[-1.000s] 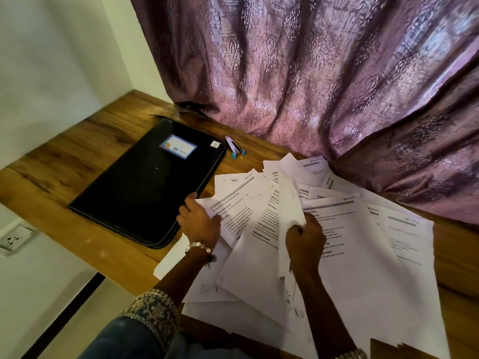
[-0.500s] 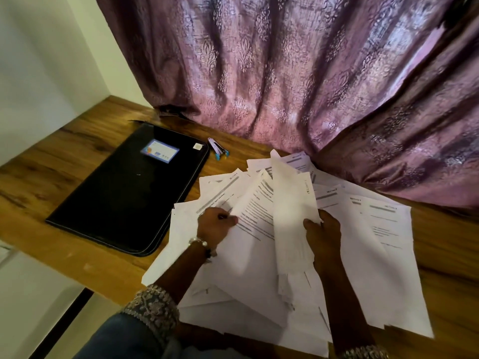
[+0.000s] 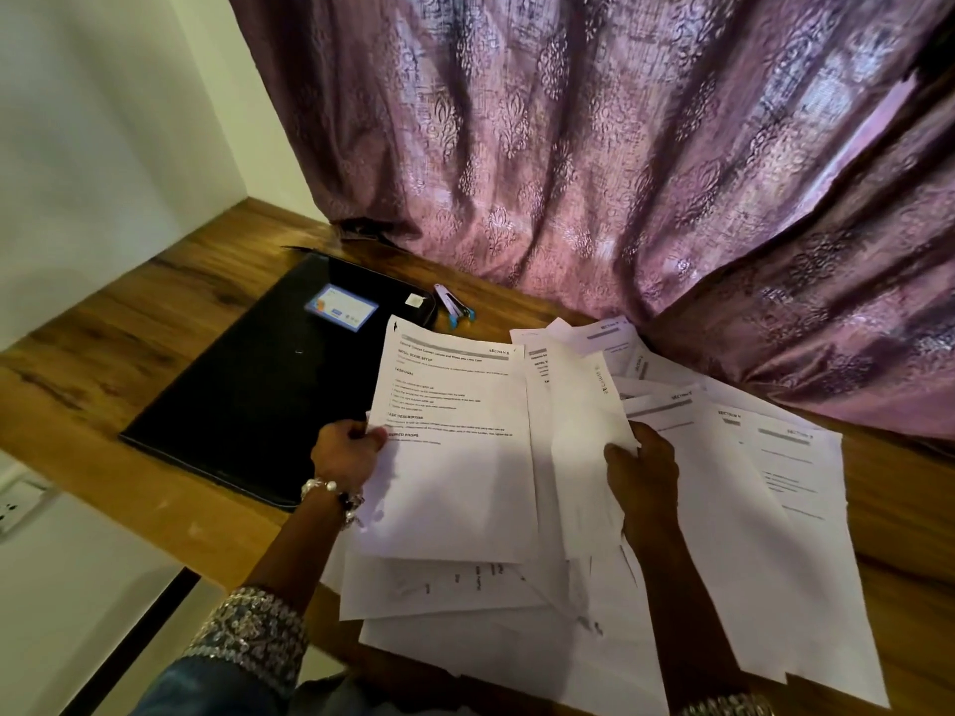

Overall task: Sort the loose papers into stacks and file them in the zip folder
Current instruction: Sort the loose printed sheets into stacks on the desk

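Several loose printed papers [image 3: 765,534] lie fanned out in an overlapping heap on the wooden desk [image 3: 129,328]. My left hand [image 3: 346,452] pinches the left edge of one printed sheet [image 3: 455,457] headed "Section A", lifted flat above the heap. My right hand [image 3: 643,472] grips the lower part of another white sheet [image 3: 579,421] in the middle of the heap. The black zip folder [image 3: 248,385] lies closed to the left of the papers, with a blue label [image 3: 341,313] on its cover.
A small stapler [image 3: 453,304] lies just behind the folder's far right corner. A purple patterned curtain [image 3: 594,157] hangs along the back of the desk. A wall socket [image 3: 15,501] sits below the desk's left front edge.
My left hand has taken hold of the "Section A" sheet and lifted it leftward out of the heap. My right hand keeps its hold on a middle sheet.
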